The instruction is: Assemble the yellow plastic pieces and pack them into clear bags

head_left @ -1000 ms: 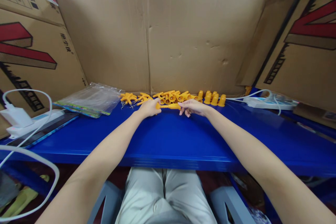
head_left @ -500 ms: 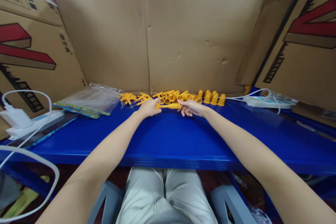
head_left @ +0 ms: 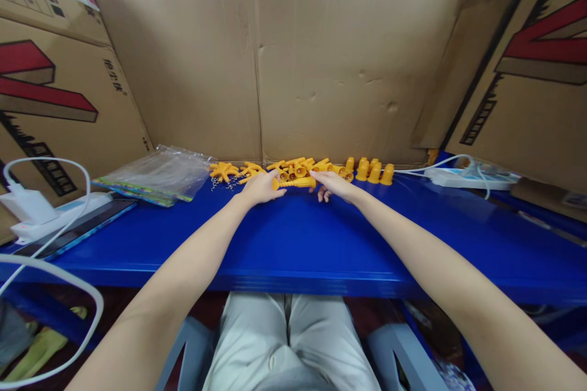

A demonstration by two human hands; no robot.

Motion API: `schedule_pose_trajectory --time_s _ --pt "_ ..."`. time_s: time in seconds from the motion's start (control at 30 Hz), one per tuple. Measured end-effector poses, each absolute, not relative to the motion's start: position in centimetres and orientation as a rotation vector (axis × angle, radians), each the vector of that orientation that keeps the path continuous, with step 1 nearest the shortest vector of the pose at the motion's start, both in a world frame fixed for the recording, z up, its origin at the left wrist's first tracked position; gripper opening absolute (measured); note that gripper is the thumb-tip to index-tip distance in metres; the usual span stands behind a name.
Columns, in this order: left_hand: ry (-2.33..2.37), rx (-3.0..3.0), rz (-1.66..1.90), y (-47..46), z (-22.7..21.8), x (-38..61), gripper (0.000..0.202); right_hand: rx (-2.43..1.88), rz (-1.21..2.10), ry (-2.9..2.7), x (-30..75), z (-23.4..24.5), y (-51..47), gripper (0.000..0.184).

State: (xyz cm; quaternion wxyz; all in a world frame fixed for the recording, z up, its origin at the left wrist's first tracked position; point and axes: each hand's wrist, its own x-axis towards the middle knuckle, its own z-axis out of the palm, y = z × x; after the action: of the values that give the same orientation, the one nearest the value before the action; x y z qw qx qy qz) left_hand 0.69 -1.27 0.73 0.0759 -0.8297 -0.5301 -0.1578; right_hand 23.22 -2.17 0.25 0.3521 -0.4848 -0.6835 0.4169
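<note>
A yellow plastic piece [head_left: 298, 183] with a ridged, screw-like shaft lies level between my hands, just above the blue shelf. My left hand [head_left: 262, 188] is closed round its left end, thumb reaching along underneath. At the piece's wider right end, my right hand [head_left: 337, 184] pinches with its thumb and curled fingers, partly hidden. Right behind is a heap of yellow cup-ended parts [head_left: 300, 170], lying on their sides. Several yellow branched pieces [head_left: 224, 171] with small metal chains lie left of my left hand. Yellow domed caps [head_left: 387, 175] stand upright to the right.
Cardboard [head_left: 348, 73] walls the back of the blue shelf [head_left: 293, 244]. Clear plastic bags [head_left: 156, 174] lie at left, near a phone [head_left: 82, 229] and a white charger [head_left: 34, 201] with its cable. A white power strip [head_left: 474, 178] sits at right.
The yellow piece has tilted slightly, its right end rising a little. My right-hand fingers have shifted and curled at that end. My left hand stays nearly in place, its thumb extended further.
</note>
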Motion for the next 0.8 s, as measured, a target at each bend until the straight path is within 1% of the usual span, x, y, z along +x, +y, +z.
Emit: schedule_pose_trajectory --time_s 0.07,0.2,0.3,0.47,0.8 --pt "-1.586 -2.508 -0.493 -1.22 0.70 0.65 0.040 -1.195 0.873 -1.864 23.14 0.04 -1.94 0.028" --pt "-1.588 -2.550 -0.535 -1.21 0.65 0.60 0.039 -1.010 0.300 -2.124 23.40 -0.31 -1.51 0.032" --pt "-1.554 -2.555 -0.561 -1.12 0.56 0.59 0.039 -0.939 0.042 -2.239 23.67 -0.38 -1.35 0.030" --pt "-1.531 -2.559 -0.568 -0.87 0.39 0.57 0.038 -0.933 -0.096 -2.311 23.88 -0.46 -1.16 0.029" --pt "-1.492 -2.572 -0.627 -0.91 0.34 0.67 0.040 -0.932 -0.078 -2.342 23.99 -0.03 -1.40 0.030"
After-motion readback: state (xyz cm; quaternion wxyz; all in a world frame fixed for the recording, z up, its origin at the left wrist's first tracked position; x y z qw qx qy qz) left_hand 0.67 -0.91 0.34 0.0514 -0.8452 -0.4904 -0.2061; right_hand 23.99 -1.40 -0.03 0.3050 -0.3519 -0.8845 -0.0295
